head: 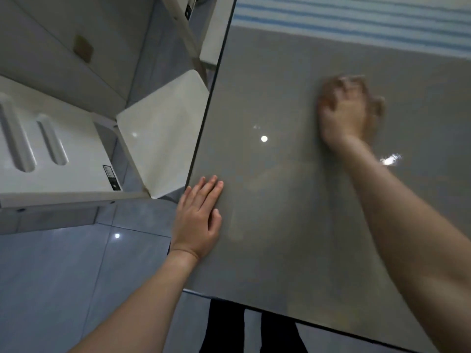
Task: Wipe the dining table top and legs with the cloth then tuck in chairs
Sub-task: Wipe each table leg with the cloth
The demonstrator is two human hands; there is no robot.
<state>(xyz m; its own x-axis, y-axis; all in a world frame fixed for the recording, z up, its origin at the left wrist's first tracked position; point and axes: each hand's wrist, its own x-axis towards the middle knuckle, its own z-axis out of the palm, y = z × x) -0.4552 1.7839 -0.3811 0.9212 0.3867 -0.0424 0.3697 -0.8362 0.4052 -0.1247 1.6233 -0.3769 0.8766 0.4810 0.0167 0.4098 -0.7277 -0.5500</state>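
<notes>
Although motion blur smears the right hand (344,110) in the head view, it lies palm-down well out on the grey surface (280,225). A brownish smudge at its fingertips may be the cloth (377,108); whether the fingers clutch it or merely press flat on it cannot be told. The left hand (197,220) is released, fingers straight and together, resting flat just inside the surface's left edge, apparently as a brace. The step in hand looks like wiping the top, with legs and chairs not yet dealt with. To do it well, the person would best work in overlapping strokes from the far side toward the near edge, with the cloth spread under the palm rather than bunched, and shift the bracing hand so its patch gets wiped too. The top is smooth, hard and glossy, with a thin dark rim, and it mirrors ceiling lights, so streaks would likely show. A white chair (163,138) with a smooth squarish seat stands just beside the left edge, not tucked in, on a pale glossy tiled floor (63,276). A blue-and-white striped fabric (356,21) lies at the far end.
</notes>
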